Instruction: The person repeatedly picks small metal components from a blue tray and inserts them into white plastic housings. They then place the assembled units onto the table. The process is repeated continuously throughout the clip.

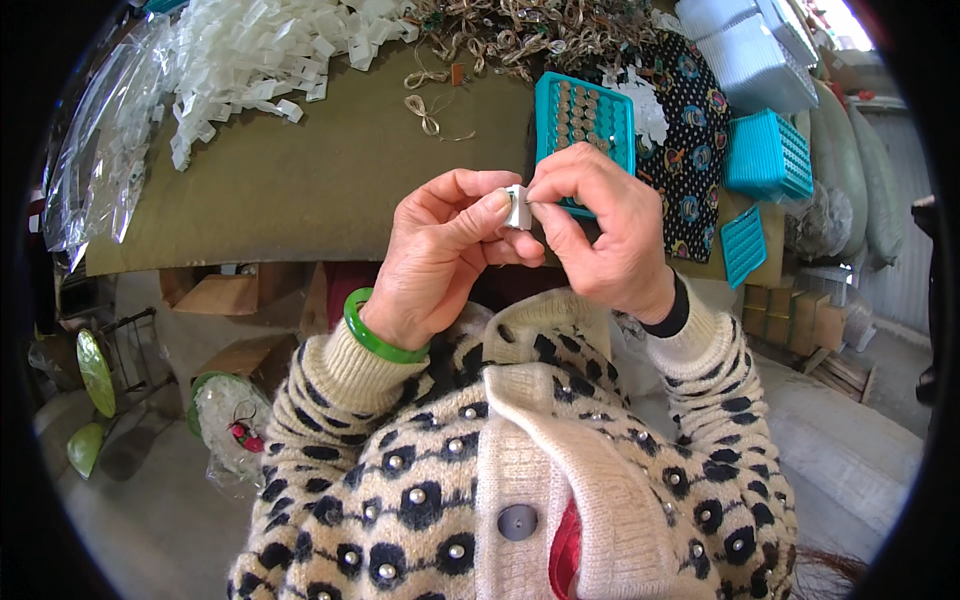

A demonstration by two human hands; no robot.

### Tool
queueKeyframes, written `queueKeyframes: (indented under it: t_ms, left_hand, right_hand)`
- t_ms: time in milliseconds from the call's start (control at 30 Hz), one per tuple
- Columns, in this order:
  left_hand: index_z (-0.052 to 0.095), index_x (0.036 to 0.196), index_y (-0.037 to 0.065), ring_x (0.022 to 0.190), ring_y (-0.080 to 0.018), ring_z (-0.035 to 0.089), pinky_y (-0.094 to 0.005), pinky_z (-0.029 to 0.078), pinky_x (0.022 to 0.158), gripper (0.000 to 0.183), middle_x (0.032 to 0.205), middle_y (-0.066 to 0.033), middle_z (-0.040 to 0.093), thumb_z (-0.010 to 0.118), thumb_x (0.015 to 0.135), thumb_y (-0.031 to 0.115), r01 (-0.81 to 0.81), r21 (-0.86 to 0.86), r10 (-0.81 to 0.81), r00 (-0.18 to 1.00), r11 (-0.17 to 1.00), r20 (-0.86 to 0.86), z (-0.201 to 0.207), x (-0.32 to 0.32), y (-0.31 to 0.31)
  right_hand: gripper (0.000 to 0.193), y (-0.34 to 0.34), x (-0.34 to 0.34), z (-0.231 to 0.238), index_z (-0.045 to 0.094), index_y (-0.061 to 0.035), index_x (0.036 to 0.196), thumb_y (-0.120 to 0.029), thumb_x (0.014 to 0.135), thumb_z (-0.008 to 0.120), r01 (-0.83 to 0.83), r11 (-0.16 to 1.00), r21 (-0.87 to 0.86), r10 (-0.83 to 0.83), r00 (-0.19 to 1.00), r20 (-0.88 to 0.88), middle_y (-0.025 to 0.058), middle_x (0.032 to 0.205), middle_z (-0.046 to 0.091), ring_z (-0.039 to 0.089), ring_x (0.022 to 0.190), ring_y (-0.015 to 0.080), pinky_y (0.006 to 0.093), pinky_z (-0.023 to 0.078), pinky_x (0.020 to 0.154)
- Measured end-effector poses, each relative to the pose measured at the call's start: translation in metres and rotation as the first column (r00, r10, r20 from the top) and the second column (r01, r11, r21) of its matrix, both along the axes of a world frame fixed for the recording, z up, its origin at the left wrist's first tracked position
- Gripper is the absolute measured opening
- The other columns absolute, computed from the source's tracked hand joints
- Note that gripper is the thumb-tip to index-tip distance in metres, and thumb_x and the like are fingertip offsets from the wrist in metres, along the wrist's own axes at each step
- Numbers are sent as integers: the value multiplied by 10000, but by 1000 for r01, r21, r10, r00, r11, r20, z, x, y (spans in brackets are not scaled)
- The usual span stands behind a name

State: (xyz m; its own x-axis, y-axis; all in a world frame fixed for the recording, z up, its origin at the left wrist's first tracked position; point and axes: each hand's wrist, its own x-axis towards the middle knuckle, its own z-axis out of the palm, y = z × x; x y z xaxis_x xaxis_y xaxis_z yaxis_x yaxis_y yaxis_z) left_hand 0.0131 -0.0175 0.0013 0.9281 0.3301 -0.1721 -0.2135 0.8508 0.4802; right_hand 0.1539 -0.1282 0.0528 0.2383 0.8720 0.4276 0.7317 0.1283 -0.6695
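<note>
The small white piece (518, 208) is up in front of the person's chest, near the front edge of the green-brown table (300, 190), and both hands are busy with it. The left hand (440, 240) holds it tight between the thumb and fingers. The right hand (610, 230) has its thumb and finger pinched close together at the right side of the piece. I can't tell if those tips hold the piece itself or something tiny. So this one piece looks partway done, because both hands are on it. Past the right hand is a teal tray (615, 125), with brown round bits (578, 110) in its left part and bare teal cups in its right part. I can't tell if the tray is being filled up or used up. Lots seems to be left: a big heap of white pieces (270, 60) lies at the far left, and a big tangle of cords (540, 35) lies at the far side. A tied cord (428, 122) lies apart from the tangle. I can't see which bits, if any, are all finished.
</note>
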Motion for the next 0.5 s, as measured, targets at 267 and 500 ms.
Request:
queueKeyframes:
  t_ms: [267, 500]
  left_hand:
    - [586, 1149, -34, 776, -208, 696, -383, 610, 739, 229, 937, -123, 680, 576, 965, 100, -18, -2, 18, 1000, 1000, -4, 1, -3, 5]
    - [576, 1154, -18, 789, -246, 708, -367, 616, 715, 204, 962, -147, 675, 550, 974, 74, -53, -86, 57, 997, 995, 49, -3, -9, 14]
  right_hand:
    - [140, 8, -3, 2, 567, -9, 875, 78, 771, 602, 8, 1000, -15, -7, 998, 56, 120, 859, 611, 618, 736, 230, 292, 499, 675]
    - [65, 30, 10, 19, 565, 18, 858, 35, 809, 604, -172, 948, -269, 157, 985, -77, 108, 829, 592, 605, 732, 226, 286, 487, 671]
